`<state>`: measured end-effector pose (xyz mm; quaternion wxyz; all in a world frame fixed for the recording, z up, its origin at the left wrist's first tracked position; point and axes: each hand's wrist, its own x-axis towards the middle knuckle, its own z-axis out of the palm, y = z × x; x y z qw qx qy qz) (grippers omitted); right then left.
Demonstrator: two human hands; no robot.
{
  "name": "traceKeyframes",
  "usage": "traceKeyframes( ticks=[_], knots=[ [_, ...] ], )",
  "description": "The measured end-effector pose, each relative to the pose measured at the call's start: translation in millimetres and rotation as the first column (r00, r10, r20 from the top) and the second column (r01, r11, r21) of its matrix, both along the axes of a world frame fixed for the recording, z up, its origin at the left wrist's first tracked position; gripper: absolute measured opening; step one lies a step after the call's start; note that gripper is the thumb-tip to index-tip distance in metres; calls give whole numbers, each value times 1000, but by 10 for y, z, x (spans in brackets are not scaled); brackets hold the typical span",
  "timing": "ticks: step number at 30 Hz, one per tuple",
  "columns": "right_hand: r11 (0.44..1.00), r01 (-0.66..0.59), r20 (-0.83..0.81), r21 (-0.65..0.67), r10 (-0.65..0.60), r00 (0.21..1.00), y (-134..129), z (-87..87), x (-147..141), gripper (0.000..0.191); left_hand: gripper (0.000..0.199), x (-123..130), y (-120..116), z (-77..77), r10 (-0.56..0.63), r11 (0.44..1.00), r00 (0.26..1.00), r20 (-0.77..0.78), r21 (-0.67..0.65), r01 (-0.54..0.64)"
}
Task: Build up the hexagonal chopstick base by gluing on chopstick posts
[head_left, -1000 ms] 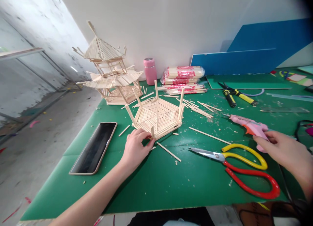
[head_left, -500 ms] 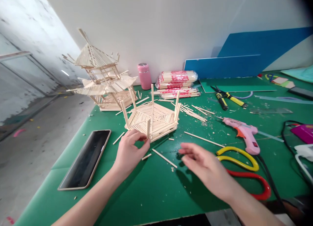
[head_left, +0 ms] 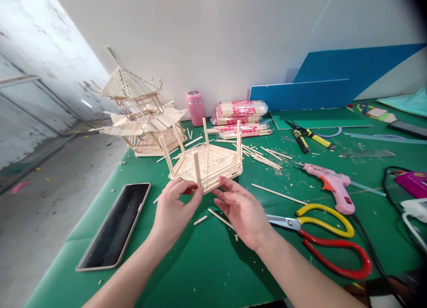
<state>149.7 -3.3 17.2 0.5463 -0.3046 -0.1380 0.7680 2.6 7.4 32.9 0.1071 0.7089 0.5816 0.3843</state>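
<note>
A six-sided platform of wooden sticks (head_left: 213, 163) with several upright posts is at the centre, its near edge between my hands. My left hand (head_left: 178, 206) pinches its near-left corner at the foot of the front post (head_left: 196, 168). Fingers of my right hand (head_left: 245, 212) are spread, with the fingertips touching the near-right edge from the front and below. Behind it to the left stands a tiered stick pagoda (head_left: 143, 121). Loose sticks (head_left: 263, 157) lie to the right of the platform.
A phone (head_left: 115, 226) lies at the left. On the right are scissors (head_left: 290, 222), a pink glue gun (head_left: 330, 186) with its cable, and pliers (head_left: 310, 137). Wrapped stick bundles (head_left: 240, 112) and a pink bottle (head_left: 196, 109) stand by the back wall.
My right hand has moved left and up to the platform's near edge, uncovering the scissor blades. The platform's near side looks slightly raised and tilted, with my left hand still on it.
</note>
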Motion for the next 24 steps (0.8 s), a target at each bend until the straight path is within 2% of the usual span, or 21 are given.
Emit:
traceKeyframes(
  ticks=[3,5,7,9,11,13,16,20,24],
  knots=[
    [1000,14,9,-10,-14,1000,11,58,-8,31,15,-3,-31,0,43,999,999,10,-3,-43],
    [1000,13,5,2,-13,1000,21,84,-19,31,19,6,-66,3,103,994,994,48,-49,-100],
    [1000,14,2,16,-14,1000,32,107,-28,31,26,20,-100,1,168,980,975,148,-133,-148],
    [1000,17,-1,21,-17,1000,42,132,-36,31,35,38,-121,-10,212,962,926,313,-233,-142],
    [999,20,-4,25,-20,1000,51,161,-46,31,43,62,-120,-21,227,947,822,523,-315,-61],
    [999,16,-4,30,-16,1000,57,190,-61,31,43,90,-101,-22,208,938,672,710,-340,69],
    [999,9,3,36,-9,1000,63,230,-87,31,35,140,-54,4,187,930,488,853,-313,191],
    [999,12,33,49,-14,999,75,278,-105,32,28,194,-1,53,240,926,349,906,-322,198],
    [998,1,91,70,-7,996,102,304,-98,26,26,219,18,85,280,918,283,917,-342,201]
  ],
)
